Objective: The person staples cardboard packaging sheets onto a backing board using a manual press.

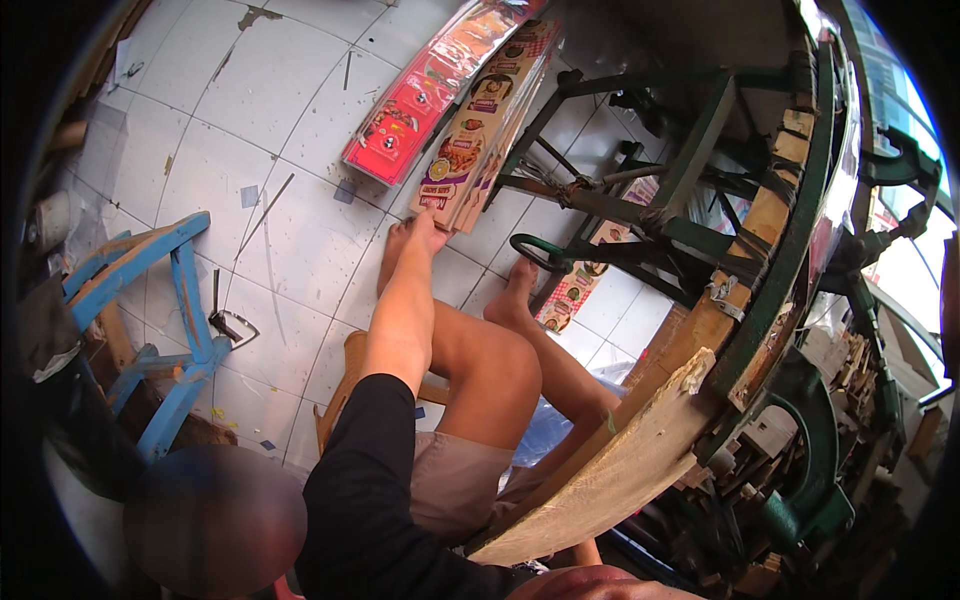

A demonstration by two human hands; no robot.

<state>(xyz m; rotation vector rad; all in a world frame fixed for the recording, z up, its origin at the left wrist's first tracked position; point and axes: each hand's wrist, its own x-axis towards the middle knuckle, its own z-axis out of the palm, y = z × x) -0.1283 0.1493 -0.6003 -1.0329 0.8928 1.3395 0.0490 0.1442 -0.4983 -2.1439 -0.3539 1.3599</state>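
Observation:
My left arm, in a black sleeve, stretches forward over the floor. At its end my left hand [428, 232] grips the near end of a stack of long tan printed strips [470, 140] with food pictures. The thumb lies on top of the strips; the other fingers are mostly hidden. The strips look like flat card and fan out slightly at their right edge. Just left of them lies a long red printed stack [405, 125] with a shiny, film-like surface. My right hand is out of sight; only a bit of skin shows beneath the wooden board [600, 470].
A green metal frame [690, 170] with a wooden beam stands at my right. Under it lies another printed strip [565, 300]. A blue wooden stool [185, 290] is at the left. Wood scraps [850, 370] are heaped at the far right. Thin dark strips lie on the white tiles [240, 110].

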